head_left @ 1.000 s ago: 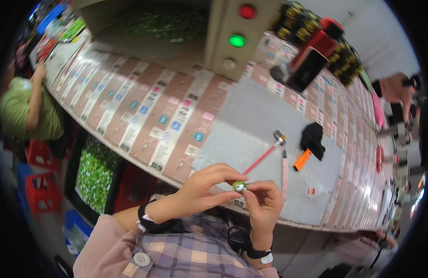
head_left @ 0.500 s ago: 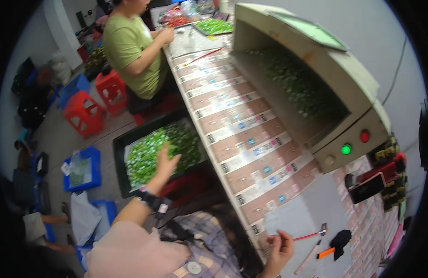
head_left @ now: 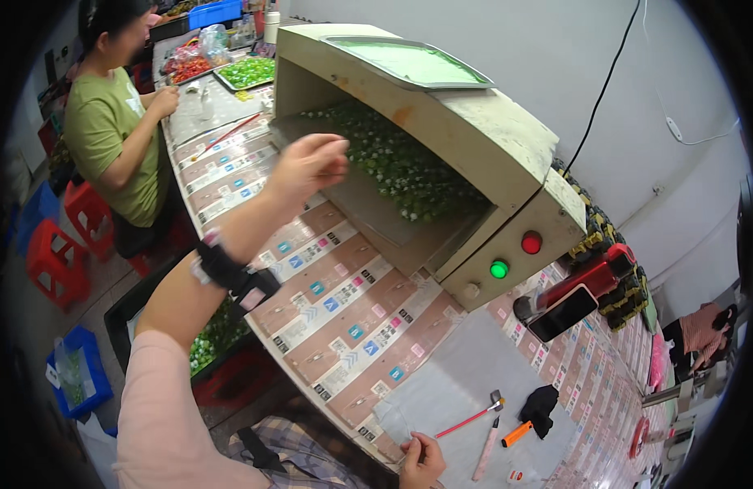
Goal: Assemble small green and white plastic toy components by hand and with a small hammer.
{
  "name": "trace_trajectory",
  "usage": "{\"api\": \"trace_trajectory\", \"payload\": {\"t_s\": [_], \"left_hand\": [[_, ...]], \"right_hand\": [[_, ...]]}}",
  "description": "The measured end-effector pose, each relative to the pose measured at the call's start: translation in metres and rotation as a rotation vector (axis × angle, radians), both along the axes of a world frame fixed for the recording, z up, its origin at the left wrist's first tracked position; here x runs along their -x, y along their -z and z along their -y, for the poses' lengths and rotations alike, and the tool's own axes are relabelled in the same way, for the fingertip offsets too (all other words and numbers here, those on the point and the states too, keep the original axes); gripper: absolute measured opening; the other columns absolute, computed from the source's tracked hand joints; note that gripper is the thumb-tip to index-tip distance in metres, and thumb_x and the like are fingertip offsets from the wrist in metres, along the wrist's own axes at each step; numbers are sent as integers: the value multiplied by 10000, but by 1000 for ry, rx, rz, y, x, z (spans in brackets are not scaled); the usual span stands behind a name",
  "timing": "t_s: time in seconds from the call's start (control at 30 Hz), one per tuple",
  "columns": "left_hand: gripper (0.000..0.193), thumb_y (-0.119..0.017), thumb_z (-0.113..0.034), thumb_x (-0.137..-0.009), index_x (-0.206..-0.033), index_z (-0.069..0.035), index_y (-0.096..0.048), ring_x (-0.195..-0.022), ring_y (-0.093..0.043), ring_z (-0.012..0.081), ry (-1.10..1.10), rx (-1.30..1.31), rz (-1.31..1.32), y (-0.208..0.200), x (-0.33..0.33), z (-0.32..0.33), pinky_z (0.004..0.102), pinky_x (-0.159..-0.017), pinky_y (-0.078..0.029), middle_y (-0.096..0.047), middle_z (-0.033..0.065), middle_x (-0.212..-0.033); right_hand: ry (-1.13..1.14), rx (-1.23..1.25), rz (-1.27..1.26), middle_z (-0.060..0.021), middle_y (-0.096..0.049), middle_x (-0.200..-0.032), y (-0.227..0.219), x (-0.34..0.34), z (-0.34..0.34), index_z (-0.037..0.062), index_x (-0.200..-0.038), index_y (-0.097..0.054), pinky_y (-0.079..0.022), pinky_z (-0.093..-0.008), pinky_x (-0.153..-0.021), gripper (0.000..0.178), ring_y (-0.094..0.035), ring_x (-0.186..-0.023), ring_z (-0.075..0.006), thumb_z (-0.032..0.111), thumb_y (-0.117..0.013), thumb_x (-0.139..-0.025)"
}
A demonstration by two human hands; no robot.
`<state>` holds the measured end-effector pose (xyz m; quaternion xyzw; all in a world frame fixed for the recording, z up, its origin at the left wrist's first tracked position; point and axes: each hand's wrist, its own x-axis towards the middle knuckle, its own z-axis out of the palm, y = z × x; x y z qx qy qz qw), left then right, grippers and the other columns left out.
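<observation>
My left hand [head_left: 308, 166] is raised over the bench, fingers bunched together, close to the mouth of a cream machine housing [head_left: 441, 106] filled with small green and white pieces [head_left: 401, 167]. What it pinches, if anything, is too small to make out. A dark watch sits on that wrist. My right hand [head_left: 423, 461] rests at the bench's near edge on a grey mat [head_left: 466, 383], fingers curled; nothing shows in it.
A small hammer with a red handle [head_left: 472, 416], an orange cutter [head_left: 516, 433] and a black cloth [head_left: 541, 405] lie on the mat. A red and green light [head_left: 498, 269] sit on the machine front. A person in a green shirt [head_left: 107, 138] works at the far left. Green-filled bin [head_left: 209, 342] below.
My left hand left the piece held between both hands, dipped to the green bin under the bench, then rose to the machine's opening. My right hand dropped onto the mat edge.
</observation>
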<state>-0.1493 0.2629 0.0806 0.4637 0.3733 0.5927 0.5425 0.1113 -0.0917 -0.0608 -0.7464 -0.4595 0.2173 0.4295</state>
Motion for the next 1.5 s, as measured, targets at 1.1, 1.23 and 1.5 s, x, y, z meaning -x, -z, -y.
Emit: {"api": "trace_trajectory", "payload": {"t_s": [1.1, 1.23, 1.5], "left_hand": [[296, -551, -206, -848, -1052, -2, -616, -877, -638, 241, 92, -534, -732, 91, -221, -128, 347, -772, -491, -654, 156, -979], [289, -553, -195, -847, -1049, 3, -615, -857, -641, 231, 182, -486, -712, 66, -245, -128, 340, -761, -494, -658, 152, -960], [274, -558, -173, -847, -1041, 13, -614, -818, -647, 213, 313, -375, -716, 61, -214, -92, 326, -739, -499, -665, 146, -924]], "right_hand": [[-40, 16, 273, -142, -615, -740, -15, 8, -16, 64, -901, -664, -472, -372, -582, 130, -587, -644, -320, 36, -616, -783], [-18, -90, 301, -137, -611, -724, -12, 4, -20, 65, -899, -665, -470, -378, -559, 133, -578, -615, -318, 45, -637, -771], [-12, -124, 240, -147, -628, -769, -15, 3, -14, 59, -919, -662, -487, -380, -599, 153, -604, -674, -319, 50, -646, -767]]}}
